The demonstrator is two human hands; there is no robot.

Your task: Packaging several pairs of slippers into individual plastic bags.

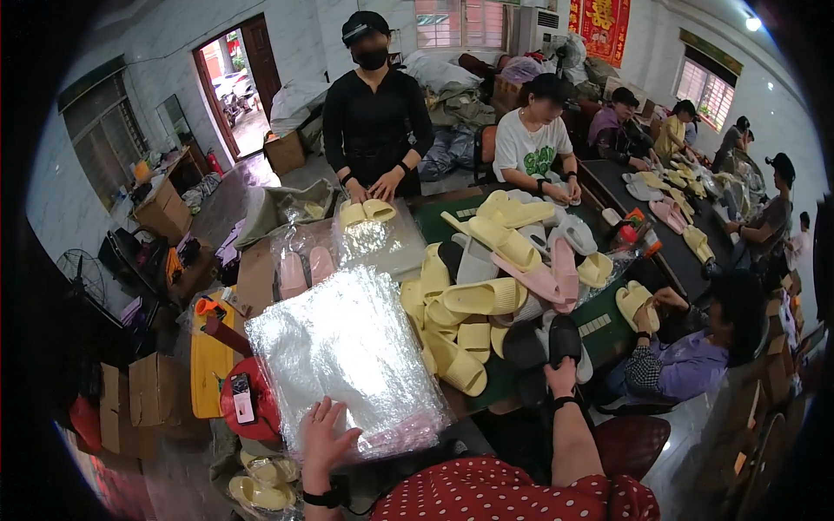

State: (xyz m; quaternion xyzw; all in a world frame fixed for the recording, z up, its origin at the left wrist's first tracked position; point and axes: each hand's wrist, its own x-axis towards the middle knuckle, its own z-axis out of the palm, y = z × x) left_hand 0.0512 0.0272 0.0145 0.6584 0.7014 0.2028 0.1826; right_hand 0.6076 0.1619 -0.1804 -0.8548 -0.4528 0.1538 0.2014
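Observation:
My left hand [328, 431] rests with fingers spread at the lower left edge of a thick stack of shiny clear plastic bags [347, 347]. At the front right of the slipper heap, my right hand [562, 377] has its fingers closed round the end of a black slipper [565, 339]. Another dark slipper [526, 346] lies just left of it. Yellow slippers [486, 297], with pink and grey ones among them, pile up on the green tabletop [595, 300]. Part of my right fingers is hidden behind the slipper.
Across the table a person in black [378, 122] handles yellow slippers [367, 212] on plastic bags. Bagged pink slippers [306, 271] lie left of them. A red stool [252, 395] carries a phone. At right, a person in purple [686, 352] holds yellow slippers [637, 304].

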